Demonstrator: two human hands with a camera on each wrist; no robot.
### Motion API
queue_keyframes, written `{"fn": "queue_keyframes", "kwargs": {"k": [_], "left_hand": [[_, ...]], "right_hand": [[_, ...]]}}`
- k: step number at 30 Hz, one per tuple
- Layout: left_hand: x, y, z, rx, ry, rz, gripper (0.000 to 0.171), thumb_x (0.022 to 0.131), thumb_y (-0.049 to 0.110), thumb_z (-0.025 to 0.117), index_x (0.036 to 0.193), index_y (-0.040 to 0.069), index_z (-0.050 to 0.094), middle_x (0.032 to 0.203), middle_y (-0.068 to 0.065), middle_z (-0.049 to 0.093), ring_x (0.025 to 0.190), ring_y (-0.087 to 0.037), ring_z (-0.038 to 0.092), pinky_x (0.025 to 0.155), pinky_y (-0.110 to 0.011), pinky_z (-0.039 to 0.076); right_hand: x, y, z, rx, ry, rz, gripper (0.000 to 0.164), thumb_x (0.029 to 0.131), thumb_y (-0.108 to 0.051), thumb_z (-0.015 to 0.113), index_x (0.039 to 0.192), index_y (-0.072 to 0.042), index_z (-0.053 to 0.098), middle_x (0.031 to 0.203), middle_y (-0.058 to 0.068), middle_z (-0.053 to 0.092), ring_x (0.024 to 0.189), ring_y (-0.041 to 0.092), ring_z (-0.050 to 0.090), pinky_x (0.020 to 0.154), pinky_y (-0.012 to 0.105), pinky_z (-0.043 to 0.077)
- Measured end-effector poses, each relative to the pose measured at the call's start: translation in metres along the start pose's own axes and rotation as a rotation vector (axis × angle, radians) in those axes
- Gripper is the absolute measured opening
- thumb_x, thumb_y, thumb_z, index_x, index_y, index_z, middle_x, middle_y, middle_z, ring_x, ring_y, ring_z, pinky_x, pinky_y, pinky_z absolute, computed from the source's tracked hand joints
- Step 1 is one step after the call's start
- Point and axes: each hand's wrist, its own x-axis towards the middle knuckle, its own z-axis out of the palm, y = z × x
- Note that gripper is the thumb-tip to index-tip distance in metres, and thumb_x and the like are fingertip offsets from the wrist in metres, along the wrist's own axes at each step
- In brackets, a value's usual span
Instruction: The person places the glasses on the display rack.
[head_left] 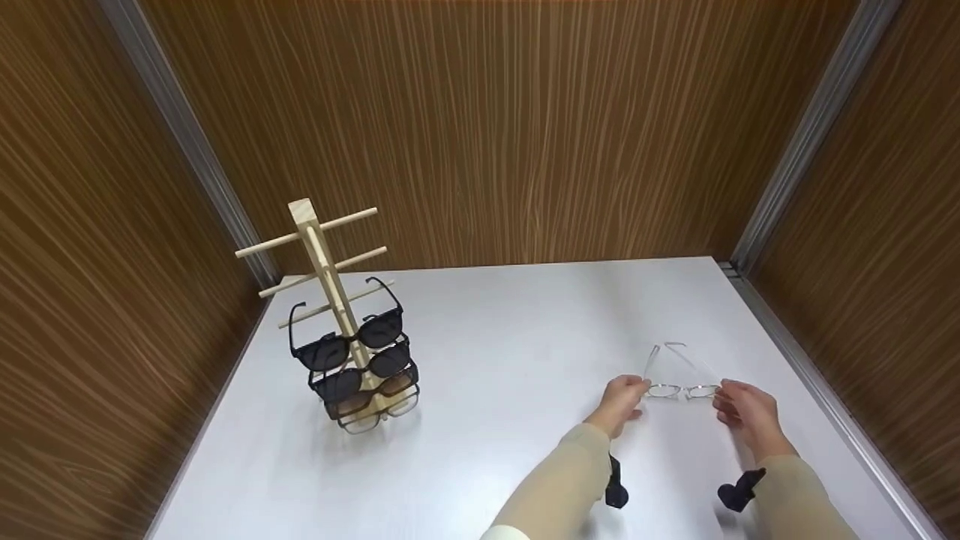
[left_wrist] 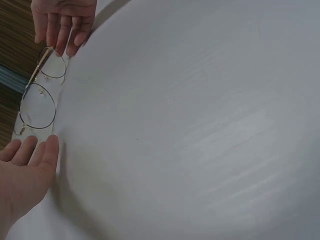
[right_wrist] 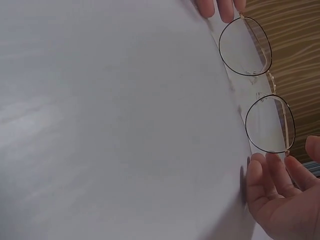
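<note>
A pair of thin wire-framed eyeglasses point(head_left: 664, 391) with clear round lenses is held between both hands near the right side of the white table. My left hand point(head_left: 621, 397) pinches the left end of the frame by the hinge. At the opposite end, my right hand point(head_left: 750, 411) holds the other hinge with its fingertips. The temples stand unfolded, pointing away from me. In the right wrist view the dark rims point(right_wrist: 246, 75) and clear nose pads show plainly, with the right hand point(right_wrist: 285, 200) below them. The left wrist view shows the left hand point(left_wrist: 27, 175) under the frame.
A wooden display rack point(head_left: 330, 277) with crossbars stands on the left of the white table point(head_left: 495, 345). Several pairs of glasses hang on its lower bars, including black sunglasses point(head_left: 328, 354); the upper bars hold none. Wood-grain panels point(head_left: 510, 135) enclose the back and sides.
</note>
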Motion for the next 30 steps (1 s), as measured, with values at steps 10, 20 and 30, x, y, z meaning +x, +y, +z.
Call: {"fn": "queue_keyframes", "kwargs": {"k": [10,20,30], "left_hand": [[0.000,-0.003,0.003,-0.065,0.044,0.031,0.027,0.089,0.018,0.060,0.110,0.002,0.058,0.093,-0.005,0.057,0.096,-0.026,0.055,0.085,-0.043,0.047],[-0.003,-0.007,0.002,-0.065,0.126,0.118,0.013,0.083,0.010,0.064,0.093,0.002,0.063,0.086,-0.004,0.059,0.083,-0.017,0.057,0.081,-0.041,0.049],[-0.010,-0.012,-0.008,0.117,0.255,0.187,0.007,0.084,0.012,0.065,0.090,0.008,0.064,0.080,0.003,0.060,0.075,-0.011,0.056,0.072,-0.031,0.047]], "right_hand": [[0.001,0.001,0.004,-0.043,0.005,0.029,0.043,0.095,-0.023,0.052,0.123,0.009,0.045,0.081,0.002,0.062,0.076,0.012,0.060,0.070,0.026,0.053],[-0.005,0.001,0.002,-0.018,-0.055,0.026,0.043,0.095,-0.023,0.054,0.126,0.006,0.043,0.086,0.001,0.064,0.081,0.014,0.063,0.073,0.027,0.053],[-0.017,0.009,0.016,-0.027,-0.048,0.035,0.046,0.096,-0.025,0.053,0.129,0.004,0.040,0.096,0.005,0.064,0.086,0.015,0.063,0.076,0.029,0.052]]}}
